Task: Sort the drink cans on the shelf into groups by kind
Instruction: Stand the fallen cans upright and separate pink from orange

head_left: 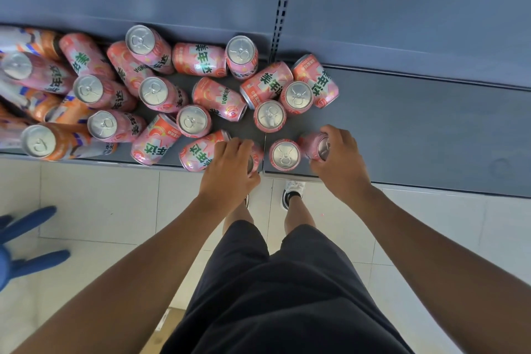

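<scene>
Cans (155,92), mostly pink, are crowding the grey shelf (416,129), standing and lying; orange cans (57,146) are sitting at its left end, cut off by the frame. The left grip (230,169) is clasping a mostly hidden pink can (257,152) at the front edge; the right grip (339,161) is clasping another can (313,145). White floor tiles (100,204) are showing below.
</scene>
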A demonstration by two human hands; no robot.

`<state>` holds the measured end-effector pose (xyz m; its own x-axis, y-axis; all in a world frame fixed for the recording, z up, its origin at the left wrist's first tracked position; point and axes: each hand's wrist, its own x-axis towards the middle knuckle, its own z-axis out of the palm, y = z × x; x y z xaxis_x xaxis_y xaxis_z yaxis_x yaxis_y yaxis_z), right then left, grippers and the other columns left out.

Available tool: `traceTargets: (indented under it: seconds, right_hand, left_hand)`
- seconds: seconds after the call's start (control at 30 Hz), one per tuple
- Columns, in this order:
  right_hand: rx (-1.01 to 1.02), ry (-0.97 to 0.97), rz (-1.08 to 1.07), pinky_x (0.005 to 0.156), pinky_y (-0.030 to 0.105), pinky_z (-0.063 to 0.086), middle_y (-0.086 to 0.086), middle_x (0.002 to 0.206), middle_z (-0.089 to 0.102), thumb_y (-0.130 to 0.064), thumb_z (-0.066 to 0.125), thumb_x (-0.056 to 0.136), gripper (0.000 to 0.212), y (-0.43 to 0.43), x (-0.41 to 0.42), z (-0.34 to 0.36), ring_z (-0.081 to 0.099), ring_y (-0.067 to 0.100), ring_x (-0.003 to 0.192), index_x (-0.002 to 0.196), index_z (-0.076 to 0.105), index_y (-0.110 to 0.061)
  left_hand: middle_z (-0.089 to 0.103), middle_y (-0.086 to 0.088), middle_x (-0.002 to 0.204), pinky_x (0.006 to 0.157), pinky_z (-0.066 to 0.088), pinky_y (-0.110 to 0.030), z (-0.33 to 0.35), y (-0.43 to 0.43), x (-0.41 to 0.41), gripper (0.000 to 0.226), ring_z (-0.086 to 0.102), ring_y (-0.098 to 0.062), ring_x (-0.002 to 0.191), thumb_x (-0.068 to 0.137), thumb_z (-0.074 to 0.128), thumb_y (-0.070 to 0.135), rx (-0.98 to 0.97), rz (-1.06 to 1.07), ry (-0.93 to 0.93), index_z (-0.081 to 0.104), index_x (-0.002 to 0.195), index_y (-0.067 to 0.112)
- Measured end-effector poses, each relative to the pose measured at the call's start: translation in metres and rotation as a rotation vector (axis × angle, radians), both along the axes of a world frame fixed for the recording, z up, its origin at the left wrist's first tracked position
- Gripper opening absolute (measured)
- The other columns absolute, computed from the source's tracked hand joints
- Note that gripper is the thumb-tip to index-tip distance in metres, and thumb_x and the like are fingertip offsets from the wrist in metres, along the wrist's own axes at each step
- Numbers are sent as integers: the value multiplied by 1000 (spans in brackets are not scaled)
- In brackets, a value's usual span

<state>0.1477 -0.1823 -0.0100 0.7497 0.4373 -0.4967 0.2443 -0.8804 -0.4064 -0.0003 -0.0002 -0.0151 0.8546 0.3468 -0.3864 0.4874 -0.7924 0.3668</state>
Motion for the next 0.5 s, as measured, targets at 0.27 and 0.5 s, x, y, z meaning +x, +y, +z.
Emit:
traceTargets:
  seconds: [0.27, 0.5]
  right_hand:
    - [-25, 5, 57, 86, 41, 50, 6, 137, 48, -27, 70, 88, 59, -1, -6, 3, 50, 27, 118, 138, 41, -20]
    - [112, 111, -73, 97, 39, 47, 4, 145, 44, -38, 55, 97, 53, 6, 5, 1, 51, 24, 123, 144, 40, -17]
  left_hand:
    - [52, -11, 133, 92, 53, -42, -4, -5, 10, 63, 46, -33, 123, 82, 77, 29, -35, -32, -3, 48, 135, 12]
    - [50, -10, 143, 102, 47, -49, 4, 13, -3, 77, 45, -34, 133, 82, 74, 49, -125, 0, -52, 41, 143, 15]
